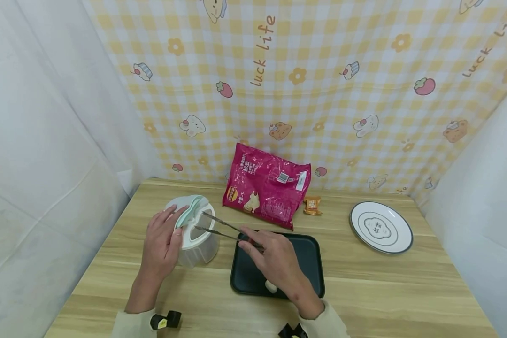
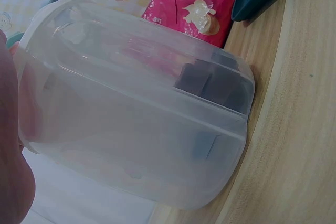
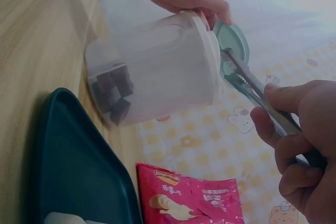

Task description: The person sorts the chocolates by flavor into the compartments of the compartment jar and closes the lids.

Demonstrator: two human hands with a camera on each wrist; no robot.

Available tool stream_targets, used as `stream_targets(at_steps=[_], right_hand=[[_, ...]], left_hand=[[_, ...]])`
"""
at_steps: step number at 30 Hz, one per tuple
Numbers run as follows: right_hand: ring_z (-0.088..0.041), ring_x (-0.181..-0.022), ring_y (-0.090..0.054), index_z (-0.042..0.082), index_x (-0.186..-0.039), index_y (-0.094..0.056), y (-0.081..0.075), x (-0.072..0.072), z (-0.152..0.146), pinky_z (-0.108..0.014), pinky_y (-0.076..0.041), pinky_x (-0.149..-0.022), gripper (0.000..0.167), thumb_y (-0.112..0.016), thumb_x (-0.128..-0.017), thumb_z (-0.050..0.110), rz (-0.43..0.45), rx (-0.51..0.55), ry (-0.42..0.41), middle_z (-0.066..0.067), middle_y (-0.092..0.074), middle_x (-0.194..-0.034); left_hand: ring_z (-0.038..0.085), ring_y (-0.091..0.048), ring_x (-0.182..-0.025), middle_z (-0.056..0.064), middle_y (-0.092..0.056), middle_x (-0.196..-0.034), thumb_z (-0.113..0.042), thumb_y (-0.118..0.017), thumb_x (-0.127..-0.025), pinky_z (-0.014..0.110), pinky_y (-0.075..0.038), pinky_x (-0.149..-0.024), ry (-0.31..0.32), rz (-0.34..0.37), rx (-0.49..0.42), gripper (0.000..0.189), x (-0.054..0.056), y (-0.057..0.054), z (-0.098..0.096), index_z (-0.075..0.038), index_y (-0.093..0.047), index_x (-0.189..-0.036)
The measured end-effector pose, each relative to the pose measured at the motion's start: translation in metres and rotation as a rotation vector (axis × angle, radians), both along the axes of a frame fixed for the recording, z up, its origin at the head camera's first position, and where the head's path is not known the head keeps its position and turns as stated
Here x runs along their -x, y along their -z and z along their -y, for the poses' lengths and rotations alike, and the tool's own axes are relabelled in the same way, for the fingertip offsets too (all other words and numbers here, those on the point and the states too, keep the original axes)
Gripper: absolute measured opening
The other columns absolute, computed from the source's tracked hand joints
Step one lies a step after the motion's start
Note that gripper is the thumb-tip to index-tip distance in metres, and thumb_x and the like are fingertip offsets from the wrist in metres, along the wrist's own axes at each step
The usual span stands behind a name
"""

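Note:
A clear plastic container (image 1: pixel 198 253) with a white lid (image 1: pixel 192 242) stands upright on the table at the left. Its pale green flap (image 1: pixel 188 217) is raised. My left hand (image 1: pixel 162 239) grips the container's top, fingers over the lid and against the flap. With my right hand (image 1: pixel 274 256) I hold metal tongs (image 1: pixel 226 224), arms spread, tips at the lid's opening. In the right wrist view, dark brown blocks (image 3: pixel 113 90) lie at the container's bottom; nothing shows between the tongs' tips (image 3: pixel 231 66). Below my right hand is a dark tray (image 1: pixel 247 272) bearing a whitish piece (image 1: pixel 271 287).
A magenta snack bag (image 1: pixel 268 183) lies behind the tray, near the patterned cloth. Right of the bag is a small orange packet (image 1: pixel 312 205). A white plate (image 1: pixel 381 227) with a dark rim sits at the right of the wooden table (image 1: pixel 384 291).

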State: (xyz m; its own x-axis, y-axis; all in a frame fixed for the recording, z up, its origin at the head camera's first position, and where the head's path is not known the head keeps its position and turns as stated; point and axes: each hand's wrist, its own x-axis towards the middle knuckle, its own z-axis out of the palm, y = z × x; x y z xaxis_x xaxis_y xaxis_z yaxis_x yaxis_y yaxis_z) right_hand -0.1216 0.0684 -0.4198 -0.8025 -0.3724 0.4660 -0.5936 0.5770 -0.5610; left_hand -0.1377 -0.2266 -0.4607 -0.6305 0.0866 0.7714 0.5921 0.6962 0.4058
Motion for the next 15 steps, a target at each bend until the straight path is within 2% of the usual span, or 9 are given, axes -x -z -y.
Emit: stream_targets(at_steps=[6, 15], right_hand=[[-0.001, -0.060, -0.044, 0.020, -0.133, -0.072, 0.003, 0.000, -0.003, -0.019, -0.042, -0.053, 0.042, -0.079, -0.093, 0.028, -0.017, -0.002, 0.003, 0.016, -0.061, -0.074], [0.001, -0.057, -0.040, 0.015, -0.126, -0.076, 0.010, -0.001, -0.026, -0.019, -0.036, -0.049, 0.037, -0.083, -0.090, 0.022, -0.056, 0.017, 0.045, 0.018, -0.055, -0.073]], left_hand=[[0.041, -0.055, -0.130, 0.013, -0.069, -0.131, -0.014, -0.047, -0.096, 0.053, -0.028, -0.116, -0.001, -0.015, -0.002, 0.044, 0.000, -0.001, -0.001, -0.002, -0.066, -0.134], [0.039, -0.055, -0.130, 0.012, -0.069, -0.131, -0.018, -0.046, -0.097, 0.053, -0.029, -0.116, 0.002, -0.023, -0.004, 0.045, 0.000, -0.002, 0.000, -0.003, -0.067, -0.134]])
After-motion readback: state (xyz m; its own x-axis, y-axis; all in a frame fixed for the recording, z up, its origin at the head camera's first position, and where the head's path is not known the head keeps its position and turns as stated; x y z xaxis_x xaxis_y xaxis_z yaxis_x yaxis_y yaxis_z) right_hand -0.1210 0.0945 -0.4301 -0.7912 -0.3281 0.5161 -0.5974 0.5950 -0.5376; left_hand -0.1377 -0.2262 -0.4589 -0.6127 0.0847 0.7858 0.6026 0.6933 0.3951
